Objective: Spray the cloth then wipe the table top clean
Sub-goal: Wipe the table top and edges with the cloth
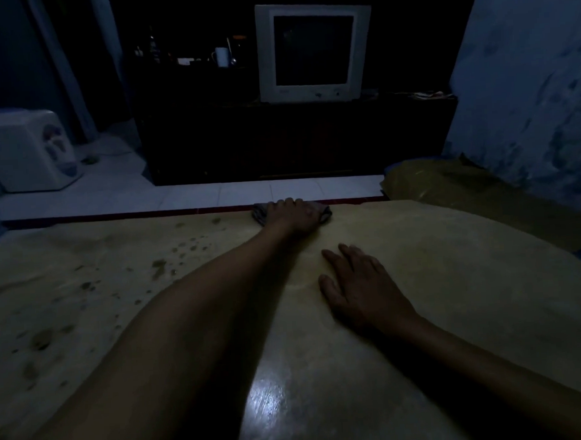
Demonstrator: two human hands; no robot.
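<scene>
The room is dim. A yellowish table top [453,261] fills the lower half of the head view. My left hand [292,216] reaches far across it and presses down on a dark grey cloth [259,212] at the table's far edge; most of the cloth is hidden under the hand. My right hand [359,283] lies flat on the table nearer to me, fingers spread, holding nothing. Dark spots and smears [157,267] cover the left part of the table. No spray bottle is in view.
Beyond the table is a white tiled floor [213,193], then a dark cabinet [295,139] with an old white TV [314,50]. A white appliance [26,153] stands on the floor at left. A yellowish covered object [448,181] lies at right by the wall.
</scene>
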